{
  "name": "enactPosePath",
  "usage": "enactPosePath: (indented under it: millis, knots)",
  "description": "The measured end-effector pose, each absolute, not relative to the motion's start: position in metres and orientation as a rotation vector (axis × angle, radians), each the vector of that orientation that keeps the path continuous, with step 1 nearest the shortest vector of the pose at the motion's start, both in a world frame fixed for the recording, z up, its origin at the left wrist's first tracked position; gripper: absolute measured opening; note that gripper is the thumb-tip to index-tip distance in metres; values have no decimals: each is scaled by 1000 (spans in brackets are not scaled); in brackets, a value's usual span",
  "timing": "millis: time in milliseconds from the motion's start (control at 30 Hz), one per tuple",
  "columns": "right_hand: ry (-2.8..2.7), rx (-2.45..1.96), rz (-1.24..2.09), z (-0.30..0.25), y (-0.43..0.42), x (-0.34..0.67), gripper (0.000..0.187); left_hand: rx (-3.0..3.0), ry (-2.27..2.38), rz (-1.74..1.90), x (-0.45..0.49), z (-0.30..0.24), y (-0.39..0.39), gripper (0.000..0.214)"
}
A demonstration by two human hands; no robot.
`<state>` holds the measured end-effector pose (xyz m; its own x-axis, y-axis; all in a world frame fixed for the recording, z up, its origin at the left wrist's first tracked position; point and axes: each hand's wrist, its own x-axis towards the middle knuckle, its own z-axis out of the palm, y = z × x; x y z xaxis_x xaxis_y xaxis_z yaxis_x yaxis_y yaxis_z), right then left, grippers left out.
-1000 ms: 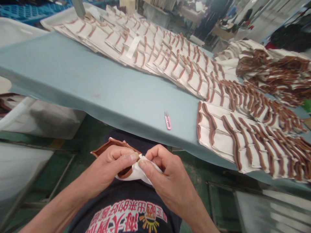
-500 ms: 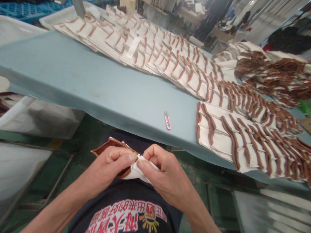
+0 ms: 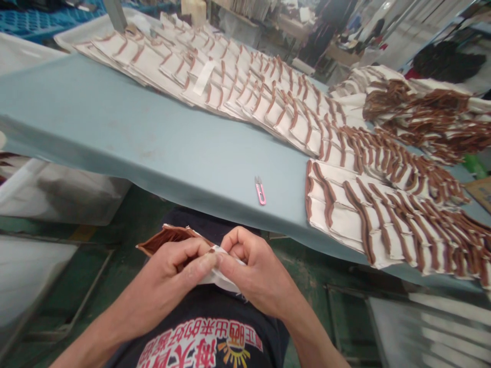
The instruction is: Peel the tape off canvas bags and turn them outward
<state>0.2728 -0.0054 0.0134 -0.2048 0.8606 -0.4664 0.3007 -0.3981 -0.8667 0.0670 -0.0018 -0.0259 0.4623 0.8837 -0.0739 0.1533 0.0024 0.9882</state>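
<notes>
Close to my body, below the table's front edge, both hands pinch one sewn fabric piece (image 3: 169,239) of white cloth with a brown lining. My left hand (image 3: 174,276) is closed on its middle, and the brown part sticks out past the fingers to the left. My right hand (image 3: 255,271) grips the white end between thumb and bent fingers. The fingertips of both hands meet at the cloth's edge, covering much of it. On the table lie pink thread snips (image 3: 260,191), untouched, blades pointing away from me.
A pale blue-green table (image 3: 134,133) runs across in front of me. Overlapping rows of white and brown fabric pieces (image 3: 345,204) cover its back and right. A looser heap (image 3: 422,112) lies at the far right. Under the left side stands a white bin (image 3: 76,189).
The view has shifted slightly. My left thumb has moved over the cloth toward my right thumb, and less white cloth shows between the hands. Both hands still hold the piece.
</notes>
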Motion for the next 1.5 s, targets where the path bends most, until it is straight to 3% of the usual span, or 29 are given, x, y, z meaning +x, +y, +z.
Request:
enactPosePath:
  millis: [167,333,400,600,833,1000,1267,1500]
  knots:
    - [-1324,-1596,1685,13,-7,274,19,1512,944,656,62,-23,-5,32]
    - [-1314,-1568,1696,7,-7,273,21,1518,994,730,67,-27,-6,32]
    - [-1296,-1525,1735,1,-5,274,27,1496,1049,805,70,-28,-5,30]
    - [-1100,-1259,2177,-15,8,281,67,1567,1042,852,73,-26,-8,30]
    - [-932,-1003,2430,-35,12,277,72,1565,1053,904,79,-30,-19,34]
    - [-886,-963,2522,-54,10,277,75,1304,1024,790,86,-27,-15,23]
    - [-1035,-978,2238,-69,1,272,80,1116,993,710,91,-27,-10,18]
    - [-1154,-1119,1524,-36,1,305,42,1562,948,763,77,-6,-1,28]
